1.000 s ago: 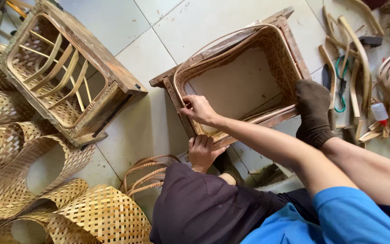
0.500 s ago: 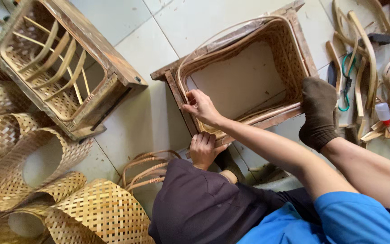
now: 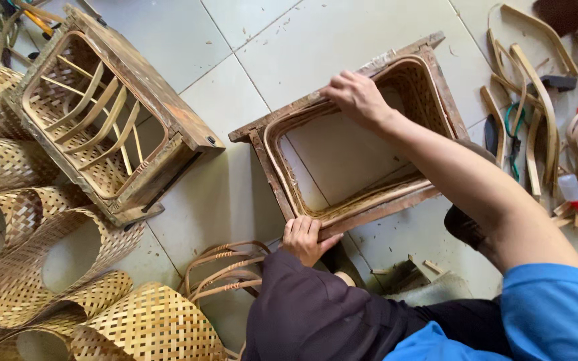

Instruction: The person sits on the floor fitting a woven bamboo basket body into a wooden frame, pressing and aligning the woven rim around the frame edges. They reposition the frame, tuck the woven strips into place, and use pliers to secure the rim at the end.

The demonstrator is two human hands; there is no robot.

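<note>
R hand (image 3: 354, 97) lies curled over the far rim of the woven basket (image 3: 429, 100), fingers bent down & pressing the bamboo rim strip vs the wooden frame (image 3: 262, 144) that boxes it in. L hand (image 3: 304, 238) clamps the near corner of that frame, fingers wrapped on top, thumb side tucked under the edge; can't tell how hard it grips. Basket sits inside the frame, on the tiled floor (image 3: 222, 200), right in front of the knees.

To do this well, imo: keep L hand as anchor so the frame doesn't skid on the tile, & work the R hand along the rim bit by bit, seating the strip flush w/ the frame wall, no bulge at corners. Press w/ finger pads, not nails – thin bamboo looks likely to split.

Further out: a second frame (image 3: 168, 127) w/ a basket in it lies to the L, apart. Woven sleeves (image 3: 48, 261) pile at lower L. Bent handles (image 3: 225, 271) lie just beside the L hand. Curved bamboo strips (image 3: 533, 87) & a small bottle (image 3: 570, 188) lie at R.
</note>
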